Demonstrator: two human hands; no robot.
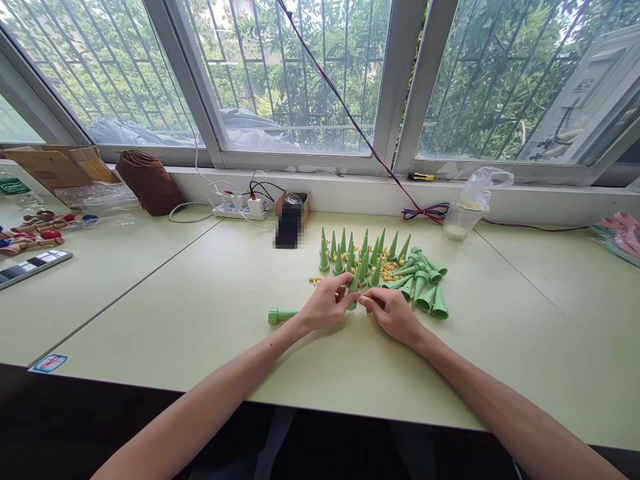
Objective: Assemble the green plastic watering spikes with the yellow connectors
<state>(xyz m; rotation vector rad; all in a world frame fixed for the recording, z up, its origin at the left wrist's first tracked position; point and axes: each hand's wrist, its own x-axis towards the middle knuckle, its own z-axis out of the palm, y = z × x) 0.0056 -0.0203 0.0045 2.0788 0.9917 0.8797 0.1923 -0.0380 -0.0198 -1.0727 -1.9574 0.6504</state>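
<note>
My left hand (330, 301) is closed around a green plastic cone spike (355, 283), its tip pointing up. Close beside it, my right hand (393, 311) pinches a small yellow plastic piece (367, 298) against the cone's side; whether it is seated in the cone I cannot tell. Behind my hands several green cones (324, 257) stand upright, with small yellow pieces (390, 270) scattered among them. More green cones (425, 300) lie in a heap to the right. One green cone with a ribbed cap (280, 315) lies on its side left of my left hand.
The pale green table (200, 320) runs up to the window ledge. At the back are a power strip (240, 211), a small box (300, 202), bundled cable (425, 211) and a plastic cup in a bag (457, 220). Wooden toys (35, 233) and a brown pouch (147, 183) are at left.
</note>
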